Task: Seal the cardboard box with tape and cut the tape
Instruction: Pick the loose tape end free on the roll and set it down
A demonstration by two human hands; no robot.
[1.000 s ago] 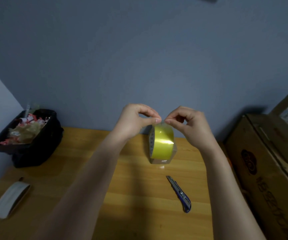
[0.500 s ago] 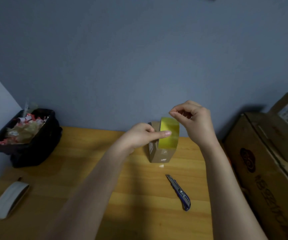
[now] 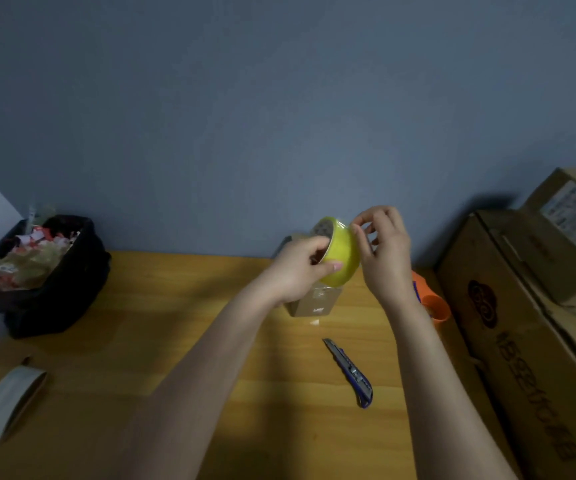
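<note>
Wooden surface: honey-coloured plank table [image 3: 182, 341], carrying every working item; tall brown cardboard cartons [image 3: 521, 323] stand off its right edge.
Waste container: black bin lined with a black bag [image 3: 47, 289], far left, well apart from the work zone.
Task box: small brown upright cardboard box [image 3: 317, 303], standing on the table near the back wall, directly below both hands and partly hidden by the left hand. No tape is visible on the part that shows.
Tape supply: yellow-green roll of adhesive tape [image 3: 340, 258], held in the air just above the box, core axis tilted up and to the left so that the open core faces the upper left.
Left hand [image 3: 300, 268]: closed around the roll, fingers in the core, thumb on the outer band.
Right hand [image 3: 383, 251]: fingertips pinched narrow at the right rim of the roll, apparently picking at the free end; whether a tape end is actually gripped cannot be told.
Cutting tool: blue retractable utility knife [image 3: 350, 372], flat on the table, nearer the camera than the box, long axis running from upper left to lower right, closer to the right arm.
Key relation: box lies straight beneath the roll, so the drawn tape end needs a short downward path; judged step is freeing the end, with sealing and cutting not yet done.
</note>
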